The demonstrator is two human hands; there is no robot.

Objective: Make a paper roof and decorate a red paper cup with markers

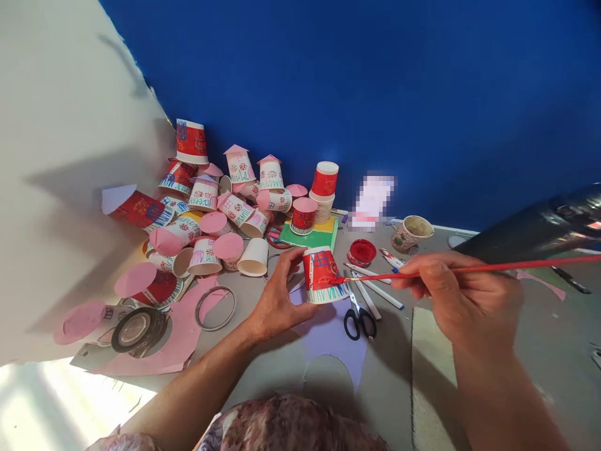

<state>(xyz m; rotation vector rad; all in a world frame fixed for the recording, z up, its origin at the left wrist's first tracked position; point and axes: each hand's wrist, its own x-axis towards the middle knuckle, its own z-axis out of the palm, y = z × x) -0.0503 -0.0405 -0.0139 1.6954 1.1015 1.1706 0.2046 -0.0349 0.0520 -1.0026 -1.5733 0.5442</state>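
Note:
My left hand [277,294] grips an upside-down paper cup [315,266], fingers behind its top and thumb at its lower rim. The cup is painted red, with a blue window and blue-green strokes near the bottom. In my right hand [462,294] is a long red paintbrush [375,277], its tip touching the cup's right side. Just behind the cup is a small pot of red paint [361,252]. Black-handled scissors [359,318] and several white markers [369,299] lie between my hands. Purple paper [328,338] with a curved cut-out is under the cup.
Decorated paper cups [237,210], some with pink paper roofs, are heaped at the left. Rolls of tape [215,308] rest on pink paper [154,363]. A patterned cup [413,233] stands behind my right hand. A dark cylinder [535,219] juts in at right; a blue wall [375,94] rises behind.

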